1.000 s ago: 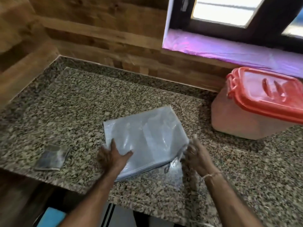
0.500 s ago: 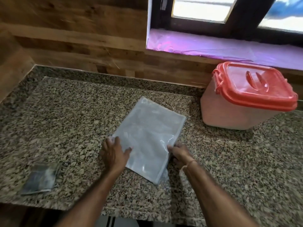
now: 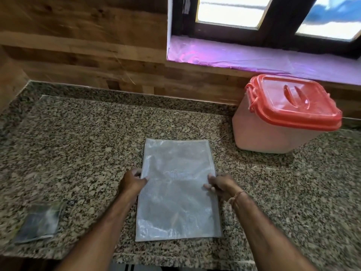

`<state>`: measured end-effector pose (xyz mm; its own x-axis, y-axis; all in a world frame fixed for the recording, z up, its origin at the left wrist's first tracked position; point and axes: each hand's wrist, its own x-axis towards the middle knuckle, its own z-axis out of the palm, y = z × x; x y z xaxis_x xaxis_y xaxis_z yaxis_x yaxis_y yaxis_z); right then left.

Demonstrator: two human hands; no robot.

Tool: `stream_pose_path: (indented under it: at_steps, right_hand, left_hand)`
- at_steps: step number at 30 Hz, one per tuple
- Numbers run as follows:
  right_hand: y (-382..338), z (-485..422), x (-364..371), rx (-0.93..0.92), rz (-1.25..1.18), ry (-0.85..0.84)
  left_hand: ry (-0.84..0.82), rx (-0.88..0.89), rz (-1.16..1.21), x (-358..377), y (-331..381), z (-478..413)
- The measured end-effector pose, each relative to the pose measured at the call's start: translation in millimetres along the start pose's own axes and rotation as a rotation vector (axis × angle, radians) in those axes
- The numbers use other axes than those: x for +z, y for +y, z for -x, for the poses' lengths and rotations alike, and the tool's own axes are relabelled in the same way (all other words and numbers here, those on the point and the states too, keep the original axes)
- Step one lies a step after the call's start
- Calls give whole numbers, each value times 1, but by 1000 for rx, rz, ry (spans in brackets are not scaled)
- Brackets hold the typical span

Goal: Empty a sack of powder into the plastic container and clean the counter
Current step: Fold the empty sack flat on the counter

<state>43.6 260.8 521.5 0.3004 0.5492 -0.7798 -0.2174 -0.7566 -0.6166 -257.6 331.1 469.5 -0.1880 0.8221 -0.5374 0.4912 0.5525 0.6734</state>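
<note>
Two grips pinch sack (image 3: 177, 192) edges, L hand (image 3: 133, 181), R hand (image 3: 221, 184), blurred packet (image 3: 39, 222) (contents unclear)

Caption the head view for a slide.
Left hand and right hand grip side edges of the flat sack on the granite counter; the red-lidded container stands closed at right.

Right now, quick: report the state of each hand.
Left hand: pinching the left edge of the flat sack, thumb on top.
Right hand: fingers curled on the sack's right edge, gripping it.
</note>
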Motion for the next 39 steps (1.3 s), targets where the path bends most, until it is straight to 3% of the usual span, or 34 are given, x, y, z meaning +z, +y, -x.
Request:
stream_pose_path:
  at_steps: [5, 13, 17, 21, 25, 29, 35, 39]
  right_hand:
    - [-15, 5, -1, 46, -139, -75]
    - [-76, 32, -3, -211, -311, -107]
    - [-84, 40, -4, -315, -224, -110]
    - [-58, 34, -10, -325, -56, -158]
    - [-16, 23, -24, -228, 216, -197]
    - [14, 19, -28, -178, 480, -115]
    - [30, 10, -24, -251, 490, 36]
    - [34, 13, -15, -307, 689, 141]
  left_hand:
    - [-70, -85, 195, -6, -4, 5]
    - [-26, 198, 386, -62, 90, 40]
    - [57, 205, 396, -67, 103, 48]
    - [6, 84, 294, -54, 70, 54]
    - [-83, -10, 45, -40, 14, 57]
    - [-184, -79, -64, -31, -17, 70]
    - [-194, -33, -340, -29, -13, 69]
    - [33, 303, -684, -12, -19, 61]
